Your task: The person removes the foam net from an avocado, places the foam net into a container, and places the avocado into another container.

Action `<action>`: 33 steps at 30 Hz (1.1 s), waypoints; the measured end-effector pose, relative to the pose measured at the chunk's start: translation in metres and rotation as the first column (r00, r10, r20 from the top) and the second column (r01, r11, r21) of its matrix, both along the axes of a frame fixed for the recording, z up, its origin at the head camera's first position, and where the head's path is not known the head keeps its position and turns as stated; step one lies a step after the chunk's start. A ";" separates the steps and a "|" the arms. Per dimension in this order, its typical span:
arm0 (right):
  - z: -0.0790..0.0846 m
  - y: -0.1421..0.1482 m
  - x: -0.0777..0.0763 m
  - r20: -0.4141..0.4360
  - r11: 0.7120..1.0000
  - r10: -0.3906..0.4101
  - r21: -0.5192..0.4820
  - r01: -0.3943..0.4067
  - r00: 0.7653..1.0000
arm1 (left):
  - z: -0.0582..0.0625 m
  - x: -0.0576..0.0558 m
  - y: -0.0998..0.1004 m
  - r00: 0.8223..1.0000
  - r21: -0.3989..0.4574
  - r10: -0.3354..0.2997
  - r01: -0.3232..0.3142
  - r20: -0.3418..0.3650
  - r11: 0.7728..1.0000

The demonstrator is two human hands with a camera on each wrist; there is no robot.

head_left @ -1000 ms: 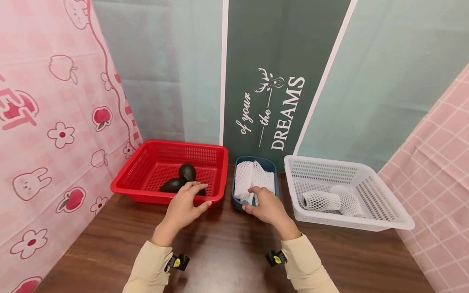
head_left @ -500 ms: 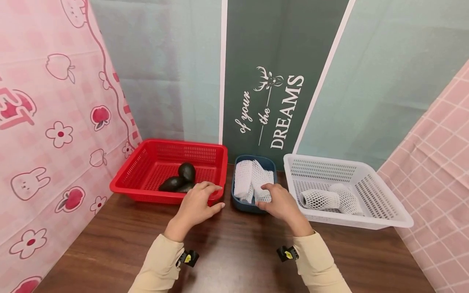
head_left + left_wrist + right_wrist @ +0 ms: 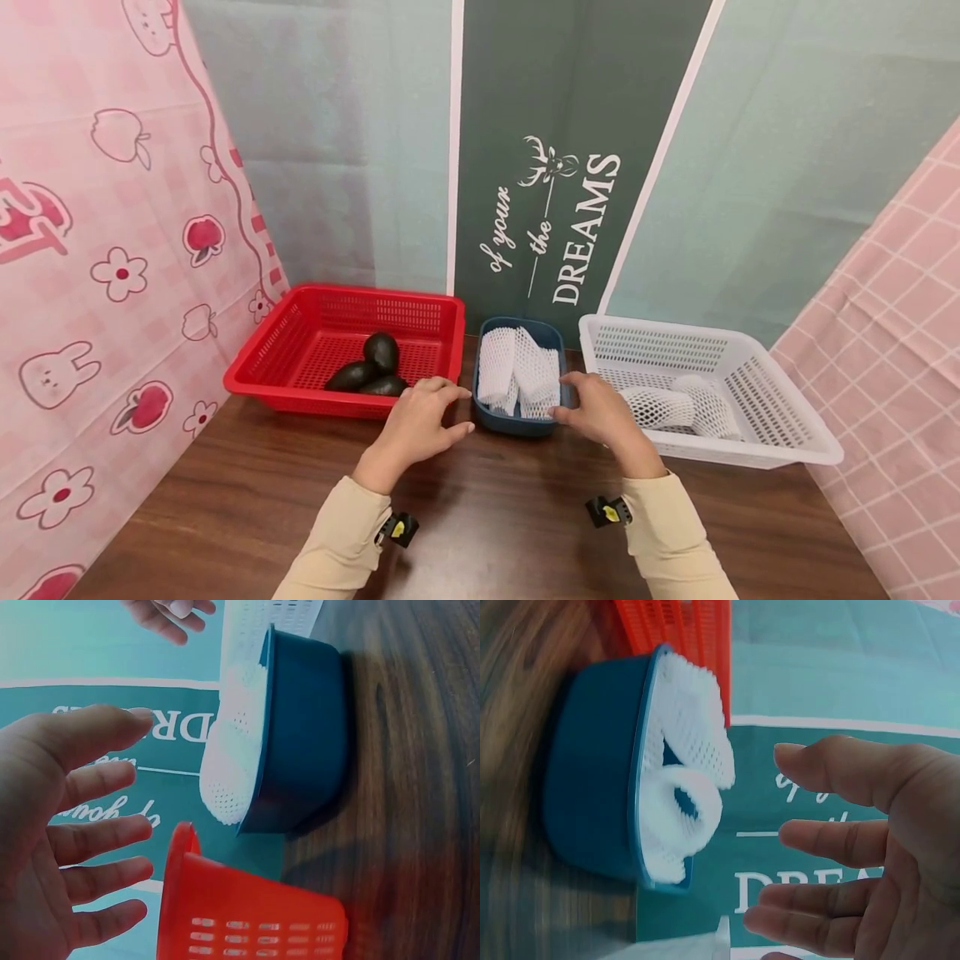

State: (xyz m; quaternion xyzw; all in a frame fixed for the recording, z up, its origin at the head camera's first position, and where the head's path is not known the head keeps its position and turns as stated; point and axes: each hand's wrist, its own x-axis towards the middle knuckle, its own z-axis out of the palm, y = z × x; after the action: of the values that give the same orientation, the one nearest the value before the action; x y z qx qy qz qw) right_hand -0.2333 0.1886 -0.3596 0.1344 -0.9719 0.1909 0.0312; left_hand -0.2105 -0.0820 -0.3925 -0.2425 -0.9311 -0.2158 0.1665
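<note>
My left hand [image 3: 422, 423] hovers with relaxed fingers near the front right corner of the red basket [image 3: 258, 385], holding nothing. Inside that basket lie three dark avocados [image 3: 382, 353]. My right hand [image 3: 602, 412] is over the right edge of the small blue bin [image 3: 517, 426], its fingers spread and apart from the contents in the right wrist view. White foam net sleeves [image 3: 497, 364] fill the bin; one open sleeve end [image 3: 681, 810] faces the right wrist camera. To the right, the white basket [image 3: 787, 417] holds two net-sleeved items [image 3: 657, 408], partly behind my right hand.
All three containers stand in a row on a dark wooden table [image 3: 480, 533], close to the green backdrop [image 3: 517, 100]. A pink patterned cloth [image 3: 112, 208] hangs at the left, and a pink checked cloth [image 3: 892, 350] at the right.
Both hands have shifted to the right. The left hand has moved off from over the avocados, uncovering the third one; the right hand has moved from over the net sleeves to the bin's right edge.
</note>
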 end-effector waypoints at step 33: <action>-0.019 0.085 -0.015 0.043 0.994 -0.109 0.026 0.107 0.993 | -0.017 -0.003 0.041 0.985 -0.129 -0.161 0.152 -0.059 0.980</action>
State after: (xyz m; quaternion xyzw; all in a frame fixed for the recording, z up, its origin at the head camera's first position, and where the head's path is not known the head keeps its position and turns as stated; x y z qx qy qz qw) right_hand -0.2486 0.2740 -0.3786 0.0777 -0.9803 0.1805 0.0185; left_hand -0.2135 -0.0408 -0.4097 -0.3321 -0.9145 -0.1615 0.1656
